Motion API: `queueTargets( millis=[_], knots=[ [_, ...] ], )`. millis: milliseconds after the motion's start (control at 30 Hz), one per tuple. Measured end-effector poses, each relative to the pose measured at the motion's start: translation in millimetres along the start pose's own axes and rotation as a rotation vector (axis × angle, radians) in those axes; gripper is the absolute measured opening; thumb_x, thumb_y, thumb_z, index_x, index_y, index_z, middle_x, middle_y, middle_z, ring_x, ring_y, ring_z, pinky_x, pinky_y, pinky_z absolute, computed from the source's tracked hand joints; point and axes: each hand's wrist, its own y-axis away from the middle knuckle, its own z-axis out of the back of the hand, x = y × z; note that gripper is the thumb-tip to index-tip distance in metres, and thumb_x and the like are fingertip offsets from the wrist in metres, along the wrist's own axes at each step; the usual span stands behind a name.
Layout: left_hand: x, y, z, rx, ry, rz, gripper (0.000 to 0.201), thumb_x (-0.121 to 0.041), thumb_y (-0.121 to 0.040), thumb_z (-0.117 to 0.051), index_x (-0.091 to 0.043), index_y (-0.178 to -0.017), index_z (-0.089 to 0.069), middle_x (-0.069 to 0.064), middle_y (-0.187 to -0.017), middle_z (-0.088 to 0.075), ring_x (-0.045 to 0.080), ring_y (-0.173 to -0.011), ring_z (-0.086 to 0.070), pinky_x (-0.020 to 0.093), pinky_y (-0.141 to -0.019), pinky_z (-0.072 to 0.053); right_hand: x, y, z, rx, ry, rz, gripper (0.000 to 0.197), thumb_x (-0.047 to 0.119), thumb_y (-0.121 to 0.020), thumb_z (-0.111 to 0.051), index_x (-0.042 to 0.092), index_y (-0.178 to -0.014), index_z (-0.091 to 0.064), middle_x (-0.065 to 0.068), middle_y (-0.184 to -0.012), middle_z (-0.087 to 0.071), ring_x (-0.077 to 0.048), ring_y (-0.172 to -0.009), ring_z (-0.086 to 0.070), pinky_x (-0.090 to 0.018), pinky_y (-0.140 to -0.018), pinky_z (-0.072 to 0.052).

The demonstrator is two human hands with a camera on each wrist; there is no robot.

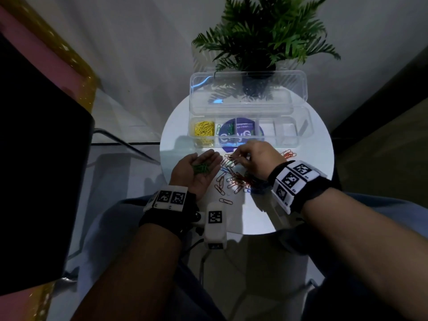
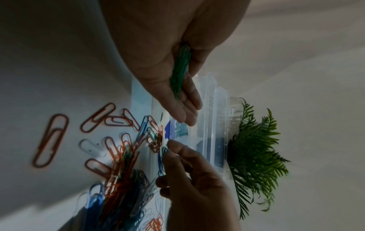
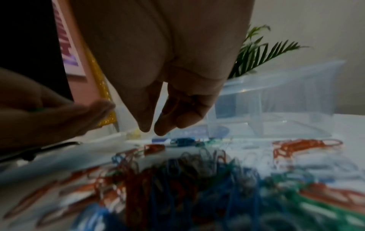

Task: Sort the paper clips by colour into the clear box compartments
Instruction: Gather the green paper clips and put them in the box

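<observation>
The clear box (image 1: 301, 126) stands open at the back of the round white table (image 1: 301, 193). Its leftmost compartment holds yellow clips (image 1: 203, 132); the one beside it holds a few green clips (image 1: 230, 129). My left hand (image 1: 201, 165) (image 2: 187, 112) lies palm up, fingers fairly straight, carrying a bunch of green clips (image 1: 201, 169) (image 2: 180, 68). A mixed pile of orange, blue and green clips (image 1: 236, 177) (image 2: 122, 171) (image 3: 197, 179) lies in front of the box. My right hand (image 1: 240, 156) (image 2: 171, 150) (image 3: 153, 129) reaches into the pile's far edge, thumb and forefinger pinching a green clip (image 2: 164, 150).
The box lid (image 1: 247, 93) stands upright behind the compartments, with a potted fern (image 1: 266, 35) behind it. A small cluster of orange clips (image 1: 288, 155) (image 3: 300, 145) lies right of my right hand. One orange clip (image 1: 225, 201) lies near the front. A glass table (image 1: 115, 126) adjoins on the left.
</observation>
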Motion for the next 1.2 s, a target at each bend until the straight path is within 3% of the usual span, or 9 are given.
queueTargets(
  millis=[67, 167, 267, 400, 600, 800, 1200],
  knots=[
    [-1, 1, 1, -0.006, -0.014, -0.008, 0.048, -0.021, -0.099, -0.031, 0.001, -0.08, -0.069, 0.013, -0.076, -0.072, 0.021, -0.072, -0.07, 0.027, -0.063, -0.057, -1, -2, -7, 0.094, 0.107, 0.004, 0.024, 0.018, -0.092, -0.053, 0.013, -0.111, -0.067, -0.011, -0.111, -0.061, -0.026, -0.102, -0.058, -0.032, -0.09, -0.045],
    [-2, 2, 3, -0.004, -0.025, -0.015, 0.04, -0.022, -0.099, -0.03, 0.0, -0.09, -0.062, 0.012, -0.074, -0.072, 0.021, -0.079, -0.067, 0.027, -0.066, -0.056, -4, -4, -14, 0.094, 0.158, -0.016, 0.022, 0.016, -0.089, -0.055, 0.014, -0.107, -0.067, -0.012, -0.111, -0.059, -0.029, -0.104, -0.057, -0.034, -0.089, -0.047],
    [-4, 0, 4, 0.0, -0.016, -0.009, 0.041, -0.022, -0.099, -0.03, 0.0, -0.089, -0.063, 0.012, -0.074, -0.072, 0.02, -0.067, -0.071, 0.026, -0.061, -0.057, -12, -2, -14, 0.046, 0.156, -0.072, 0.018, 0.01, -0.085, -0.054, 0.012, -0.098, -0.067, -0.011, -0.108, -0.059, -0.028, -0.101, -0.057, -0.032, -0.086, -0.045],
    [-5, -1, 4, 0.014, -0.019, -0.006, 0.04, -0.021, -0.098, -0.03, 0.0, -0.089, -0.063, 0.011, -0.074, -0.073, 0.019, -0.064, -0.072, 0.026, -0.061, -0.057, -11, -6, -11, -0.049, 0.14, -0.051, 0.016, 0.012, -0.085, -0.055, 0.01, -0.095, -0.068, -0.012, -0.104, -0.058, -0.03, -0.095, -0.058, -0.028, -0.079, -0.043],
    [-4, 0, 3, 0.012, -0.028, -0.01, 0.042, -0.022, -0.099, -0.029, 0.0, -0.089, -0.063, 0.011, -0.074, -0.073, 0.018, -0.064, -0.072, 0.025, -0.061, -0.057, -5, -13, -18, 0.033, 0.233, -0.046, 0.017, 0.016, -0.087, -0.059, 0.012, -0.101, -0.069, -0.009, -0.111, -0.054, -0.028, -0.1, -0.058, -0.037, -0.088, -0.05],
    [-4, 0, 3, 0.01, -0.033, -0.009, 0.042, -0.022, -0.099, -0.028, 0.0, -0.089, -0.063, 0.011, -0.073, -0.073, 0.018, -0.064, -0.072, 0.026, -0.061, -0.057, -15, -9, -17, 0.031, 0.193, -0.059, 0.022, 0.005, -0.087, -0.053, 0.009, -0.104, -0.065, -0.011, -0.111, -0.056, -0.029, -0.099, -0.058, -0.034, -0.085, -0.046],
    [-2, -1, -1, 0.007, -0.041, 0.002, 0.041, -0.022, -0.099, -0.029, 0.0, -0.089, -0.063, 0.012, -0.074, -0.073, 0.018, -0.064, -0.072, 0.025, -0.061, -0.057, -16, -1, -14, 0.02, 0.203, -0.105, 0.016, 0.012, -0.086, -0.058, 0.009, -0.098, -0.068, -0.012, -0.111, -0.058, -0.029, -0.1, -0.058, -0.033, -0.084, -0.047]
  ],
)
